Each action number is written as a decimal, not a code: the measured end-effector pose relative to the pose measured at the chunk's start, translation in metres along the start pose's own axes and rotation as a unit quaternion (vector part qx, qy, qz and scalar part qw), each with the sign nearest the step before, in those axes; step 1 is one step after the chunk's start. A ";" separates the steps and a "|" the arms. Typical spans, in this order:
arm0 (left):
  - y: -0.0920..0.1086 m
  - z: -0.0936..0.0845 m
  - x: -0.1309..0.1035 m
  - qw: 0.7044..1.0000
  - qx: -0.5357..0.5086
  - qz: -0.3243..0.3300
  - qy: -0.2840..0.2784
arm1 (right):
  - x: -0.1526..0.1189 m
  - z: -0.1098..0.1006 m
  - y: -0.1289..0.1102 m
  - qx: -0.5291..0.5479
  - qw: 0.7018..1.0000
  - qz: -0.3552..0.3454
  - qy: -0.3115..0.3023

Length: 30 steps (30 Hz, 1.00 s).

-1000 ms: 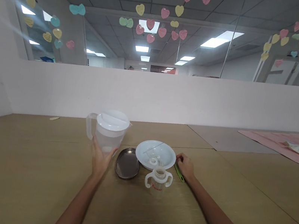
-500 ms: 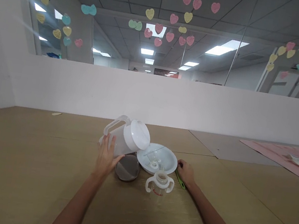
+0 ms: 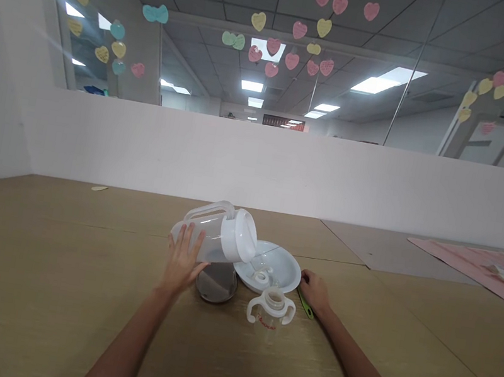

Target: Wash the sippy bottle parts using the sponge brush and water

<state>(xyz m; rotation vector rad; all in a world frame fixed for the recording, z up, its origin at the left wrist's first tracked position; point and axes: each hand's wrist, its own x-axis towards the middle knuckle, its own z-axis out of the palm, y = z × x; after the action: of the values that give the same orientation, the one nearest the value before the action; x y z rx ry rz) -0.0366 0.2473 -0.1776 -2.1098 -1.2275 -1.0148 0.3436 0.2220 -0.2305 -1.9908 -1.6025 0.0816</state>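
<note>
The left hand point(image 3: 182, 263) grips the lidded pitcher point(image 3: 216, 234), tipped above the white plate point(image 3: 284, 270) with pouring apparently underway, while the right hand point(image 3: 315, 291) rests loosely curled, holding nothing, beside the handled cup point(image 3: 271, 309).

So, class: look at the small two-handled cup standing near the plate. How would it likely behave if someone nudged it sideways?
The two-handled cup looks like clear, thin plastic and shows no contents, so it is probably light and would slide easily on the smooth table. It is short and squat, so tipping seems unlikely. Its side handles would probably stop it rolling far if it fell.
</note>
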 end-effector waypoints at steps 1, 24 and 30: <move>0.000 0.001 0.000 1.000 -0.003 -0.002 0.004 | 0.000 0.000 0.000 0.000 1.000 -0.002 0.000; 0.006 -0.011 0.006 0.967 -0.092 0.199 0.132 | 0.006 0.005 0.006 0.010 1.000 -0.015 0.010; 0.007 -0.004 0.003 0.971 -0.108 0.177 0.116 | 0.006 0.005 0.006 0.005 1.000 -0.012 0.008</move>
<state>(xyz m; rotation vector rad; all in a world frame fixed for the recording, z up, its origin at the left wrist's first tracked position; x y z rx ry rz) -0.0309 0.2425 -0.1727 -2.1915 -0.6217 -1.2256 0.3489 0.2286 -0.2357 -1.9600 -1.6133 0.0642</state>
